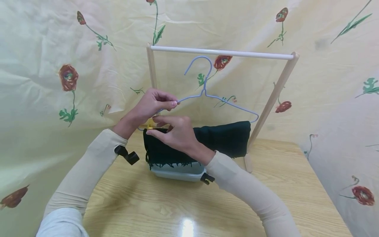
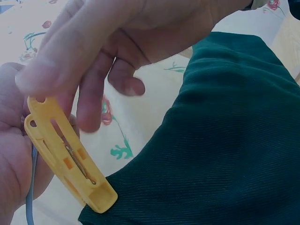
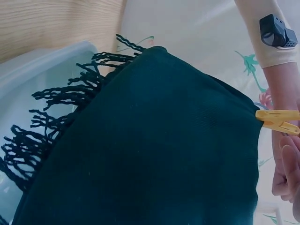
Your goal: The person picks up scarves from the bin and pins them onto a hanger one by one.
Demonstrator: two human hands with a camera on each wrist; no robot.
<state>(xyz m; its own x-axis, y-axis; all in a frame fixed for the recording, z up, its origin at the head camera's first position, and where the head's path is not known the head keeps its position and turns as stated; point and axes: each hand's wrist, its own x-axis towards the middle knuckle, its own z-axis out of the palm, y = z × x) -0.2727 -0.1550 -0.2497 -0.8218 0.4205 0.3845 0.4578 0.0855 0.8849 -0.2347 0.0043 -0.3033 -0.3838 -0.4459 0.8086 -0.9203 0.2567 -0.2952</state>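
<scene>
A blue wire hanger (image 1: pixel 232 104) stands upright in front of the rack, its hook below the rail. My left hand (image 1: pixel 151 104) pinches its left arm with thumb and fingers. Dark green fringed scarf (image 1: pixel 225 138) hangs folded over the hanger's lower part. At the scarf's upper left corner a yellow clothespin (image 2: pixel 77 161) bites the cloth. My right hand (image 1: pixel 180 131) has its thumb and forefinger at the handle end of this clothespin, one on either side. The blurred thumb (image 2: pixel 42 77) overlaps the handle tip, while the other fingers stay apart from it.
A rack with a white rail (image 1: pixel 219 52) and a wooden post (image 1: pixel 272 98) on the right stands behind. The pale plastic tub (image 1: pixel 180 176) sits on the wooden table (image 1: pixel 142 204) under the scarf's fringe. Flowered fabric (image 1: pixel 35 49) hangs all around.
</scene>
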